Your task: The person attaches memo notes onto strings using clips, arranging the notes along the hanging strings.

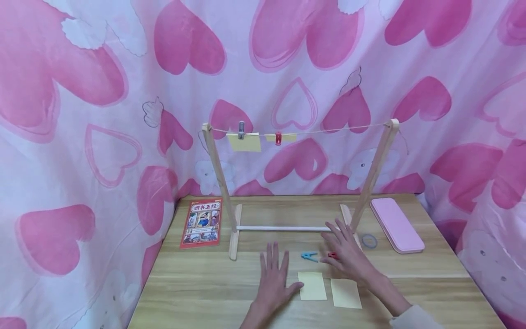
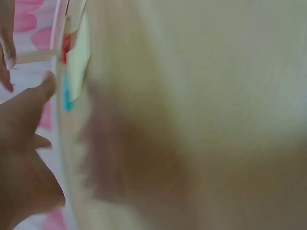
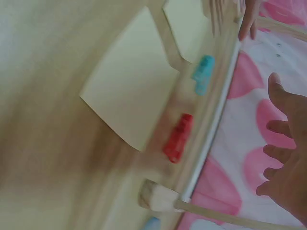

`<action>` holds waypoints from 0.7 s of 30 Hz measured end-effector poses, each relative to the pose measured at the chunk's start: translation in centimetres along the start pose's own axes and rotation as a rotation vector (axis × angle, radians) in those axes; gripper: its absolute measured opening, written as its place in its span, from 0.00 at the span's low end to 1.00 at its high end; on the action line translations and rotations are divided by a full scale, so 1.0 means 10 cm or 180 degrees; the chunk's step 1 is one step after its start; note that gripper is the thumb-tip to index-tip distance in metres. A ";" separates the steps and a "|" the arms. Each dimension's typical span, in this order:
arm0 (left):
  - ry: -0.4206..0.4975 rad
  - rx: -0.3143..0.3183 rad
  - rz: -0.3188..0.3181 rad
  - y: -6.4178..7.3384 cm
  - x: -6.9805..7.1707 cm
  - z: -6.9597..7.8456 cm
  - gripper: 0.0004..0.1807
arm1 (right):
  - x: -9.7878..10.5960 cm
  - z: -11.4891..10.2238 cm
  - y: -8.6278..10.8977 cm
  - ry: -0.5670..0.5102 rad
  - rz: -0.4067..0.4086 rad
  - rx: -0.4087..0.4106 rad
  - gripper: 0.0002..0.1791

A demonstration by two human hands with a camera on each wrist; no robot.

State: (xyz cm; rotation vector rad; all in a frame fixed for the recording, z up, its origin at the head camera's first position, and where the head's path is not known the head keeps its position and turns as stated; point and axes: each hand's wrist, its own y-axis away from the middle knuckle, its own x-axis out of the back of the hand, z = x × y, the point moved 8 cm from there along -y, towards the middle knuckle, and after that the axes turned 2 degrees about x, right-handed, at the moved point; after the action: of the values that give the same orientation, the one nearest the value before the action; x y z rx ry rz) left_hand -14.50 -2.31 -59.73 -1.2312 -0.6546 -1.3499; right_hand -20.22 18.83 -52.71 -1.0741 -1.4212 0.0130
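My left hand (image 1: 274,278) is over the front of the table with its fingers spread, holding nothing. In the head view its thumb tip overlaps the edge of a pale yellow paper (image 1: 312,287); whether it touches, I cannot tell. A second yellow paper (image 1: 346,293) lies just to the right. My right hand (image 1: 345,251), fingers also spread, hovers by the right foot of a wooden frame. It partly covers a red clothespin (image 1: 332,255), which shows whole in the right wrist view (image 3: 178,139). Left of that lies a blue clothespin (image 1: 309,257).
A string (image 1: 328,131) spans the frame's posts (image 1: 376,171). On it, a grey clothespin (image 1: 241,130) and a red one (image 1: 278,138) hold yellow papers. A red booklet (image 1: 201,223) lies left; a tape ring (image 1: 369,241) and pink case (image 1: 397,225) lie right.
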 end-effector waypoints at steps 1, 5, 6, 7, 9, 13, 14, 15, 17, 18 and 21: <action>0.0306 -0.0002 0.0042 0.03 -0.07 0.02 0.46 | -0.03 0.01 0.03 -0.0046 0.0014 -0.0033 0.38; 0.1246 0.0070 0.0285 0.12 -0.28 0.01 0.35 | -0.23 0.11 0.16 -0.0152 0.0125 -0.0083 0.36; 0.1361 0.0089 0.0349 0.12 -0.32 -0.01 0.34 | -0.27 0.13 0.17 -0.0177 0.0142 -0.0085 0.36; 0.1408 0.0115 0.0398 0.13 -0.36 -0.03 0.32 | -0.34 0.16 0.20 -0.0176 0.0139 -0.0087 0.34; 0.1408 0.0171 0.0457 0.13 -0.41 -0.06 0.31 | -0.44 0.18 0.21 -0.0184 0.0091 -0.0119 0.33; 0.1174 0.0205 0.0510 0.10 -0.43 -0.04 0.31 | -0.56 0.13 0.17 -0.0172 -0.0196 -0.0354 0.31; 0.1137 0.0204 0.0509 0.10 -0.42 -0.03 0.30 | -0.57 0.11 0.16 -0.0163 -0.0289 -0.0438 0.31; 0.1142 0.0219 0.0499 0.10 -0.40 -0.01 0.30 | -0.59 0.10 0.17 -0.0149 -0.0381 -0.0519 0.29; 0.1135 0.0238 0.0443 0.09 -0.35 0.02 0.28 | -0.62 0.09 0.19 -0.0116 -0.0515 -0.0655 0.26; 0.1154 0.0239 0.0415 0.09 -0.34 0.03 0.27 | -0.63 0.08 0.20 -0.0096 -0.0556 -0.0700 0.25; 0.1160 0.0255 0.0365 0.10 -0.30 0.04 0.24 | -0.67 0.08 0.23 -0.0038 -0.0550 -0.0730 0.23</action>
State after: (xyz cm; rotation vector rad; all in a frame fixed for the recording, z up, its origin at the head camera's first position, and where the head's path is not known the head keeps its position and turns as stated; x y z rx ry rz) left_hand -14.03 -1.06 -62.61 -0.9125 -0.3709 -1.3914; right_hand -21.13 16.64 -59.43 -1.1344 -1.5488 -0.2742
